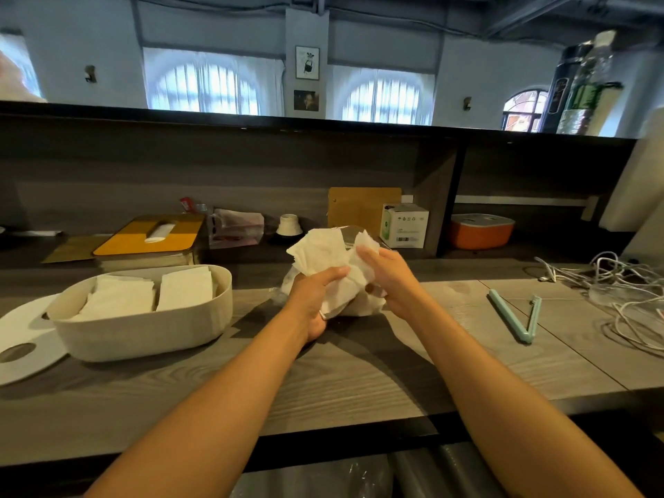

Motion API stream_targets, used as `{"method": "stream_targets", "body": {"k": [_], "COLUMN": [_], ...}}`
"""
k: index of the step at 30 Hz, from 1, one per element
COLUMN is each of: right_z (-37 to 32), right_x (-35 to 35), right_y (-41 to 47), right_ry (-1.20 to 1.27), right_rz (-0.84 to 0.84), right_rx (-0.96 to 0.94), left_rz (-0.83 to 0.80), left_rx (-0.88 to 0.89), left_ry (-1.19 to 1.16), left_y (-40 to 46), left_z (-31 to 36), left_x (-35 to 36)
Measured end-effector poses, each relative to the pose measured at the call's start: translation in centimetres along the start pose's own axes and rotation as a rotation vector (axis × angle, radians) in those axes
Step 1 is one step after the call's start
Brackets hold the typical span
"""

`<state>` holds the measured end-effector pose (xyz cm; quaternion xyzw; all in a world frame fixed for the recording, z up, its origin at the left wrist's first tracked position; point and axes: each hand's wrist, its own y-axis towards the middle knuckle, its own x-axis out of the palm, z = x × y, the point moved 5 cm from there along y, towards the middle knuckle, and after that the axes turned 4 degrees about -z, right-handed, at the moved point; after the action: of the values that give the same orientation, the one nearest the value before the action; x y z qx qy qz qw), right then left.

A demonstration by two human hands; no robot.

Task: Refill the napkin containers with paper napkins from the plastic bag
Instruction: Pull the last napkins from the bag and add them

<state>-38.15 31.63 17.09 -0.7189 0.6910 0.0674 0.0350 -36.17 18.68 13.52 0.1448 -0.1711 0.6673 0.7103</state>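
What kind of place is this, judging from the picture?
Probably a café or restaurant service counter. A raised bar ledge fronts the wooden worktop, an open napkin container is being restocked, and arched curtained windows suggest a dining room beyond.

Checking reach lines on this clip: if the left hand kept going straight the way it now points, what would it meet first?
The left hand points up and away, already gripping the napkin bundle. Beyond that, probably the white box at the back, though depth is unclear.

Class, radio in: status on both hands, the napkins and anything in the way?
Left hand grips napkin bundle; right hand holds it too. Open container partly filled, lid beside it. Path clear.
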Motion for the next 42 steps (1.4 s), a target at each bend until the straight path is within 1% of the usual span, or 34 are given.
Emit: {"method": "stream_targets", "body": {"k": [2,4,6,7,9,11,13,15,16,18,19,21,23,26,29,31,33,34,35,36,37,38,39,40,42], "right_z": [0.2,0.3,-0.1,-0.4,-1.1,-1.3,-0.9,0.0,0.5,1.6,2.0,2.1,1.7,1.5,0.4,-0.8,-1.8,-2.1,-2.4,-2.4,-2.3,-2.1,-1.9,-1.7,-1.7], "right_x": [-1.0,-2.2,-3.2,-3.5,-3.2,-2.0,-0.8,0.1,0.2,0.4,0.4,0.1,-0.1,-0.7,-2.0,-2.5,-2.3,-2.0,-1.5,-0.9,-0.3,0.1,0.3,0.5,0.6], "right_y": [0.2,0.2,0.0,0.0,0.0,0.0,0.3,0.5,0.6,1.0,1.2,1.3,1.3,1.5,1.7,0.9,-0.1,-0.6,-1.0,-1.2,-1.4,-1.3,-1.2,-1.1,-1.1], "right_ry": [0.039,0.16,0.264,0.292,0.274,0.148,-0.03,-0.146,-0.136,0.019,0.093,0.21,0.32,0.364,0.475,0.567,0.623,0.604,0.506,0.328,0.095,-0.126,-0.292,-0.385,-0.393], "right_rz": [0.101,0.212,0.284,0.284,0.225,0.109,0.002,-0.09,-0.13,-0.209,-0.246,-0.26,-0.239,-0.158,-0.046,-0.067,-0.183,-0.253,-0.299,-0.309,-0.289,-0.248,-0.213,-0.195,-0.189], "right_rx": [0.019,0.036,-0.017,-0.066,-0.145,-0.141,-0.066,0.046,0.117,0.232,0.253,0.249,0.188,0.108,-0.079,-0.2,-0.241,-0.245,-0.246,-0.237,-0.224,-0.202,-0.187,-0.179,-0.173], "left_rz": [0.012,0.021,0.033,0.045,0.084,0.126,0.176,0.17,0.154,0.105,0.076,0.012,-0.048,-0.101,-0.091,-0.091,-0.104,-0.131,-0.169,-0.201,-0.224,-0.229,-0.233,-0.233,-0.221], "left_rx": [0.022,0.012,0.0,0.003,0.019,0.04,0.068,0.089,0.101,0.127,0.136,0.161,0.179,0.146,0.047,-0.06,-0.126,-0.139,-0.146,-0.149,-0.146,-0.142,-0.137,-0.135,-0.118], "left_ry": [-0.052,-0.152,-0.231,-0.258,-0.288,-0.268,-0.19,-0.115,-0.089,-0.076,-0.077,-0.052,-0.026,-0.042,-0.125,-0.254,-0.346,-0.363,-0.372,-0.364,-0.342,-0.316,-0.284,-0.241,-0.129], "left_y": [-0.1,-0.2,-0.2,-0.2,-0.1,-0.1,-0.1,0.0,-0.1,-0.4,-0.5,-0.7,-1.0,-1.4,-1.3,-1.1,-1.0,-1.0,-0.9,-0.7,-0.7,-0.7,-1.0,-1.3,-1.5], "left_z": [0.4,0.7,0.7,0.8,1.0,1.2,1.2,1.2,1.3,1.4,1.5,1.8,2.0,1.9,1.5,1.1,0.9,0.8,0.7,0.6,0.6,0.6,0.7,0.8,0.7], "left_x": [-0.1,-0.2,-0.5,-0.6,-1.0,-1.3,-1.5,-1.3,-1.1,-0.6,-0.3,0.1,0.5,1.0,0.9,0.6,0.4,0.4,0.5,0.5,0.6,0.6,0.7,0.9,1.2]}}
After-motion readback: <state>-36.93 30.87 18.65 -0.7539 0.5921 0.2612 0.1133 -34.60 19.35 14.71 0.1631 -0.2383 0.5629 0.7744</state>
